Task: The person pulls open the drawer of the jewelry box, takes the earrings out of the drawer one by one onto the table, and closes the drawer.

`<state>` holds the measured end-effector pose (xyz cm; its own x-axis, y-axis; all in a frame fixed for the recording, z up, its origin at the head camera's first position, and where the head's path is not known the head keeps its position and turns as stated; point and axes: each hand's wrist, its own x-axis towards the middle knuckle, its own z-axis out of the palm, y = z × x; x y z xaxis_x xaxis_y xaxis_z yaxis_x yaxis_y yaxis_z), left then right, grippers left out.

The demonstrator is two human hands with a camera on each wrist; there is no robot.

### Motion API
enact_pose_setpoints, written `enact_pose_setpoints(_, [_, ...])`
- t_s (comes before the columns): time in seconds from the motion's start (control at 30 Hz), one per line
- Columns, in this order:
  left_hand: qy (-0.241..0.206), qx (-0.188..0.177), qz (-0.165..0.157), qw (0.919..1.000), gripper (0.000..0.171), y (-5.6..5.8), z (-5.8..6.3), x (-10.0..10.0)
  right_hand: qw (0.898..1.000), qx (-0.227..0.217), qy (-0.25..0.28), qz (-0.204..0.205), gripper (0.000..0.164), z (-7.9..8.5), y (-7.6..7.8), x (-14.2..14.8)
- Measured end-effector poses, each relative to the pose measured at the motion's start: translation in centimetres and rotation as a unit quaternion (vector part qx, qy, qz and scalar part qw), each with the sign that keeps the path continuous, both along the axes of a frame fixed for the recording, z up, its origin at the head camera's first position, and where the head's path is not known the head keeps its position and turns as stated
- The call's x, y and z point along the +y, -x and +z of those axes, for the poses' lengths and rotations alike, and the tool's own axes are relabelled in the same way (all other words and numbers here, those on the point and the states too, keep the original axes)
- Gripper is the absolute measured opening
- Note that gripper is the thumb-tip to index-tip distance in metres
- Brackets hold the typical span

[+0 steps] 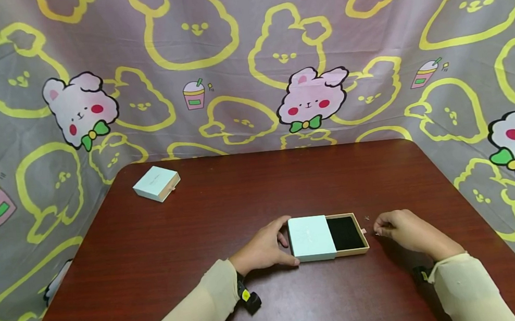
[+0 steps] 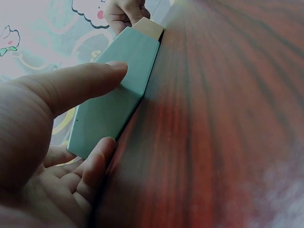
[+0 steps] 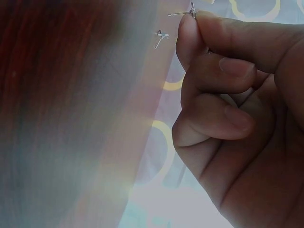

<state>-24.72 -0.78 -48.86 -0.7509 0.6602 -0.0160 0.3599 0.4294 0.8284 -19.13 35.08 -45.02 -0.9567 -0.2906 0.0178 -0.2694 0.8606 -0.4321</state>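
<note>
A pale mint drawer-style jewelry box (image 1: 311, 238) lies on the table, its black-lined drawer (image 1: 346, 233) pulled partway out to the right. My left hand (image 1: 266, 246) holds the sleeve's left end, thumb on the near side and fingers around the far left corner. To the right of the drawer is my right hand (image 1: 403, 229). Between its thumb and index finger it pinches a tiny silver stud earring (image 3: 192, 11), clearest in the right wrist view. A second stud earring (image 1: 367, 218) lies on the table between the drawer and this hand.
Another mint box (image 1: 157, 183), its drawer pushed in, sits at the table's far left corner. The brown wood-grain table (image 1: 224, 200) meets a rabbit-patterned cloth (image 1: 229, 69) at the back and sides. A small pink tab (image 1: 364, 231) sticks out from the drawer front.
</note>
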Motion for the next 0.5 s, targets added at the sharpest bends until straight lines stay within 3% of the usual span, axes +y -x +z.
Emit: enact_pose_setpoints(0.5, [0.002,-0.009,-0.001,1.0000,0.106,-0.06,0.21,-0.10,1.000,-0.018,-0.011,0.000,0.016,0.01,-0.13,-0.13])
